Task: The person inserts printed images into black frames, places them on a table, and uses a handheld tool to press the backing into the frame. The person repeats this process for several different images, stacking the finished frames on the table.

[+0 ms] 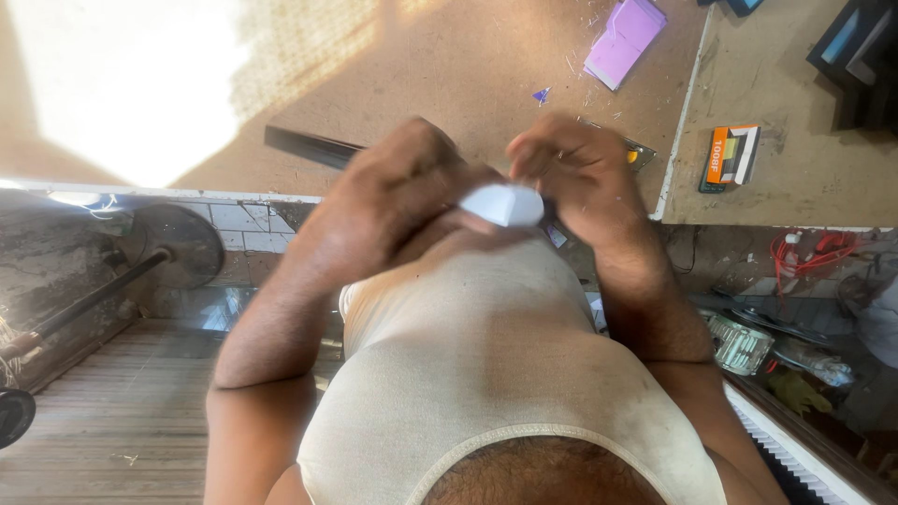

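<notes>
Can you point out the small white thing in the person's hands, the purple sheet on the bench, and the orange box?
small white piece (505, 204): head view, on its flat front face between both hands.
purple sheet (625, 39): head view, on its middle.
orange box (729, 155): head view, on its top face.

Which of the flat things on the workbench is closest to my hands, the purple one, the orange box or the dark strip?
The dark strip: its end disappears just behind your left hand. The purple sheets and the orange box lie clearly apart.
</notes>
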